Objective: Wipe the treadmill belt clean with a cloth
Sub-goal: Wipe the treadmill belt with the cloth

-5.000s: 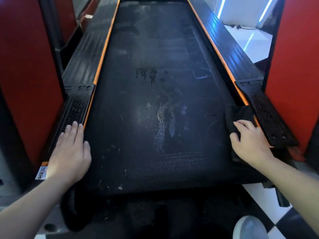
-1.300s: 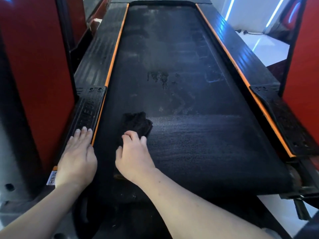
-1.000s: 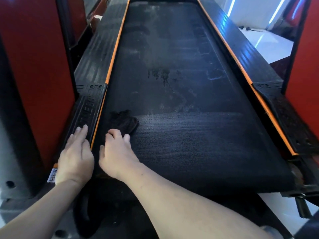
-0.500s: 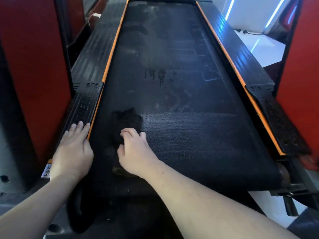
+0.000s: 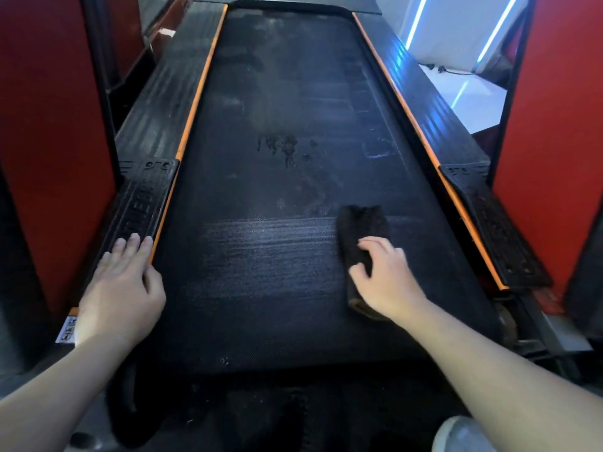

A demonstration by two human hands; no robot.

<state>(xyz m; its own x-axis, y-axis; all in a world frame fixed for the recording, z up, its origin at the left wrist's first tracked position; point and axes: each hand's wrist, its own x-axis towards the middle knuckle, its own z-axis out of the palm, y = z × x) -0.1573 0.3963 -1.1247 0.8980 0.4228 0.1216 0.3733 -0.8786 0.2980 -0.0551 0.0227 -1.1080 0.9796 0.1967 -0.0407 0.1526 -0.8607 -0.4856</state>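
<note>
The black treadmill belt (image 5: 277,177) runs away from me between two orange-edged side rails. A dark cloth (image 5: 360,228) lies flat on the belt's near right part, and my right hand (image 5: 383,277) presses down on its near half, fingers curled over it. A damp streaked band crosses the belt to the left of the cloth. Farther up the belt are dark stains (image 5: 282,146) and pale smears. My left hand (image 5: 122,290) rests flat on the left side rail (image 5: 140,207), fingers spread, holding nothing.
Red panels (image 5: 45,125) stand close on both sides. The right side rail (image 5: 489,223) ends in a ribbed black foot pad. A white floor with blue light strips (image 5: 456,89) shows at the back right. A pale shoe tip (image 5: 460,435) sits at the bottom right.
My right hand has slid the cloth across the belt from the left side to the right side, leaving a damp band behind. My left hand stays on the left rail.
</note>
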